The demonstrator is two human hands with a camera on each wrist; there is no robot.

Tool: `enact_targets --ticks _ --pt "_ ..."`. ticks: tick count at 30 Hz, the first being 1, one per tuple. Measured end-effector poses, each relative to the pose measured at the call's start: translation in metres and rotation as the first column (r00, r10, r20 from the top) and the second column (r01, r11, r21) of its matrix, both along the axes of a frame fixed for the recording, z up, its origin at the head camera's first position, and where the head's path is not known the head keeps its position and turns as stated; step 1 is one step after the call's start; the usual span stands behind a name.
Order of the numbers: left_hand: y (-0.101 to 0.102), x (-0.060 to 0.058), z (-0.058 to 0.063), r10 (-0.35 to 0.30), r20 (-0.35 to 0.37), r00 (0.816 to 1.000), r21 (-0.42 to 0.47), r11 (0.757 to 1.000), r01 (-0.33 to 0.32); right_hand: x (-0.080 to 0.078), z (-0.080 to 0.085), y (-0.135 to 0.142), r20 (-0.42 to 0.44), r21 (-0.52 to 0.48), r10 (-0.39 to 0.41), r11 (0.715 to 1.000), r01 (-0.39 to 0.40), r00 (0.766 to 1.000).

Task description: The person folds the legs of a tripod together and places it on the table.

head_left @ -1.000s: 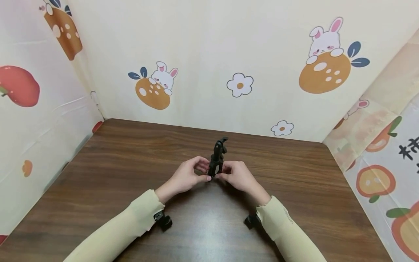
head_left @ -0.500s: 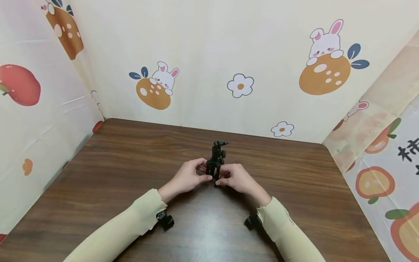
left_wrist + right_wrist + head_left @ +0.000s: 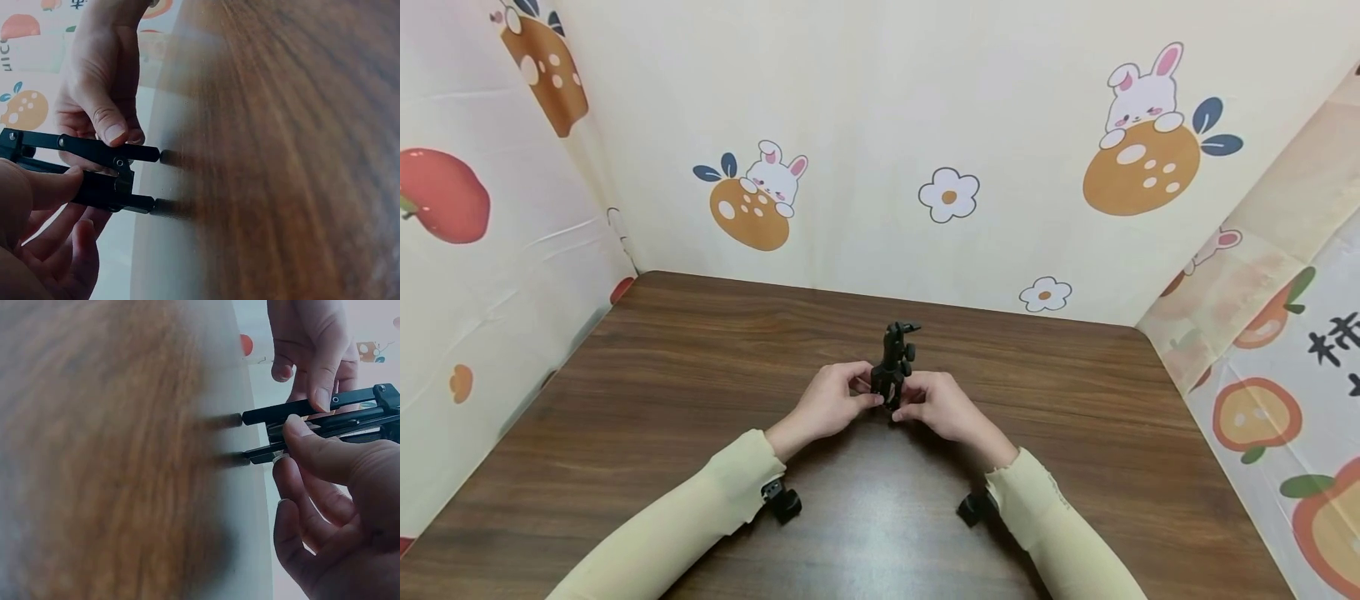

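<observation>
A small black tripod [image 3: 892, 354] stands upright near the middle of the table, with knobs on its side and a short handle jutting right at the top. Its legs [image 3: 139, 152] are drawn close together, rubber feet right at the tabletop. From the left, my left hand [image 3: 829, 402] pinches a leg between thumb and fingers. My right hand [image 3: 942, 405] holds another leg from the right, thumb tip low on it. In the right wrist view the right thumb [image 3: 315, 447] lies along the black leg, while the left hand [image 3: 319, 347] reaches in from above.
The brown wood-grain table [image 3: 685, 367] spreads around both arms. A pale curtain [image 3: 865, 125] printed with rabbits, fruit and flowers hangs behind it and along both sides. A small black camera [image 3: 784, 502] is strapped at the left wrist, another [image 3: 972, 508] at the right.
The tripod has turned a little, its top handle now pointing right, and shifted slightly toward me within the first half second. Both hands keep hold of its legs, barely moved since.
</observation>
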State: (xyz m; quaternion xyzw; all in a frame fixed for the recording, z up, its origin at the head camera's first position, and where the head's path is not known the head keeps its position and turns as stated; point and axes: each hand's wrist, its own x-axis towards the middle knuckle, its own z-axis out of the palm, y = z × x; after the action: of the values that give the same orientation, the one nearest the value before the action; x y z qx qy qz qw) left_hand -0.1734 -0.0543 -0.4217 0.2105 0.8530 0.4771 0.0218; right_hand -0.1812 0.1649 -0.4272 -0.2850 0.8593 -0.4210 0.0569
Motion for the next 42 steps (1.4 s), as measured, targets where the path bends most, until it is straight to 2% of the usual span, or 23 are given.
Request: enact_targets --ticks 14,29,38,42 --pt "0.0007 0.002 0.0071 -0.001 -0.027 1.0 -0.043 0.999 0.0 -0.0029 -0.0031 -0.0024 -0.029 0.005 0.009 1.0 -0.009 1.0" --pt "0.0007 0.0023 0.007 0.008 -0.046 0.999 -0.069 0.998 -0.012 -0.0038 0.0023 -0.0058 -0.094 0.047 -0.005 0.999 0.009 0.996" --pt "0.0008 0.0019 0.0036 0.017 -0.059 0.998 -0.081 0.996 -0.022 -0.0078 0.0027 -0.0043 -0.041 0.046 -0.072 0.996 0.074 0.997" --pt "0.0006 0.0009 0.0059 0.018 -0.057 0.998 -0.095 0.995 -0.024 -0.0097 0.0037 -0.0037 -0.036 0.039 -0.075 0.996 0.076 0.997"
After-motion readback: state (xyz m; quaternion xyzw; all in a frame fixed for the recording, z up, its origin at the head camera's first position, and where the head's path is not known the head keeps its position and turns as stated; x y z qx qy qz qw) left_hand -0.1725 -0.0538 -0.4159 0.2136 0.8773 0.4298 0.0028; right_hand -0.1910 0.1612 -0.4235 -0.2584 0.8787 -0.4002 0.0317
